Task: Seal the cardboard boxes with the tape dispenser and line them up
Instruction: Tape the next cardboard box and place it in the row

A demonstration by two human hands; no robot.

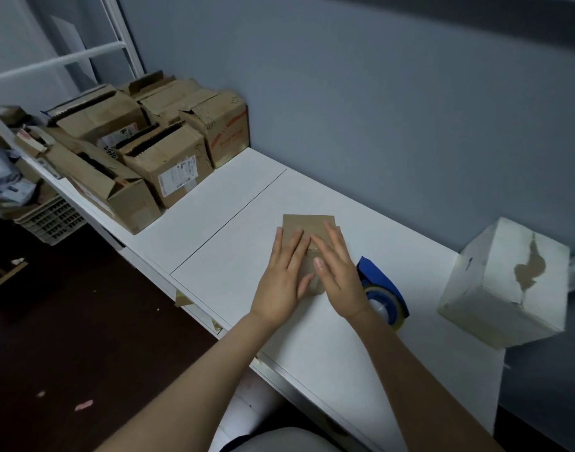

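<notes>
1. Hands: left hand (284, 275) and right hand (339, 272) both lie palm-down on top of the small cardboard box (307, 225). Fingers are straight and side by side, and nothing is grasped. They are pressing, not gripping.
2. Box position: near the front edge of the white desk (234, 243), about mid-length, just right of the seam line that crosses the desktop. Only the far end of the box top shows beyond the fingertips.
3. Judged reason for the hold: flat palms meeting over the centre of the lid suit either keeping the flaps closed or rubbing tape down. A glossy patch between the hands may be tape, but it is too blurred to confirm.
4. Tape dispenser (382, 285): blue, resting on the desk just beside the box on its right and partly hidden behind the right wrist. Neither hand holds it. It probably sits there to stay within easy reach of the right hand.
5. White box (507, 282): at the right end of the desk, well apart from the hands, its skin torn to brown. Whether it is sealed cannot be told.
6. Pile of worn boxes (155, 151): at the far left corner against the wall, with several flaps gaping and no row formed. Judgement — most of the sealing and lining-up is not yet done.
</notes>
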